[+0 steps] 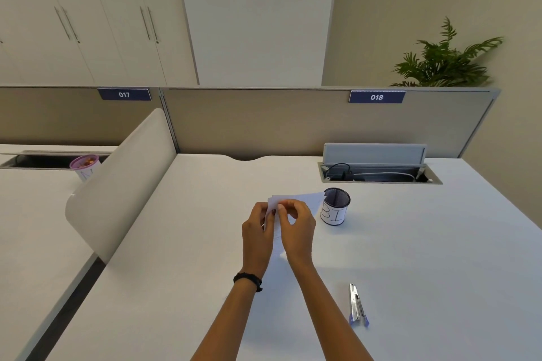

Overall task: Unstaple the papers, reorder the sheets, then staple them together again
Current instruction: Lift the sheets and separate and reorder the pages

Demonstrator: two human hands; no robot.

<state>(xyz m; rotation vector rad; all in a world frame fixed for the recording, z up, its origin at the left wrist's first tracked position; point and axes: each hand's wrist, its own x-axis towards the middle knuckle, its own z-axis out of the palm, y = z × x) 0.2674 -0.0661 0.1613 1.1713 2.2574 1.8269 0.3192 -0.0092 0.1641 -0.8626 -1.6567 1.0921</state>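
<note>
A small stack of white papers (305,201) is held up above the white desk (425,243), near its middle. My left hand (258,231) grips the papers' left edge, and my right hand (296,226) pinches their top corner with thumb and fingers. Much of the sheets is hidden behind both hands, and no staple can be made out. A metal stapler with blue ends (357,305) lies on the desk to the right of my right forearm, untouched.
A black mesh cup labelled "BI" (335,206) stands just right of the papers. Behind it is an open cable hatch (378,174). A curved white divider (117,184) bounds the desk on the left, with a purple-rimmed cup (85,165) beyond it.
</note>
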